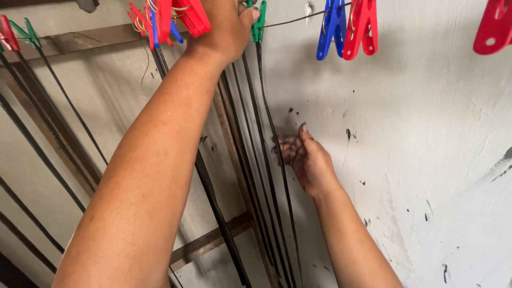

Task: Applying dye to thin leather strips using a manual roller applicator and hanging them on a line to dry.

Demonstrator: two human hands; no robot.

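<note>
A: Several thin black strips [266,138] hang down the pale wall [426,133] from a wire [298,19] strung across the top; going left to right, what do you see first?

B: At the far left a red peg [7,33] and a green peg [29,33] pin more dark strips; next a bunch of red and blue pegs [170,18]; then the left hand [226,26], raised to the wire, thumb pressed beside the green clothespin [258,24] that clamps one strip; its fingers are cut off by the top edge, so I cannot tell how far it is closed.

A: And lower down?

B: The right hand [304,157] sits mid-wall, fingers curled loosely and smeared dark, closed lightly around the hanging strip just below that clothespin.

A: How would the strip handle?

B: Light and limp, I judge; it hangs straight under its own weight; the stained fingers suggest a wet or greasy, slippery surface; a pinch near the top, right under the clothespin, looks the surest hold.

A: Further right?

B: A blue peg [332,26] and red peg [361,26] side by side on the wire, another red one [493,29] at the edge.
</note>
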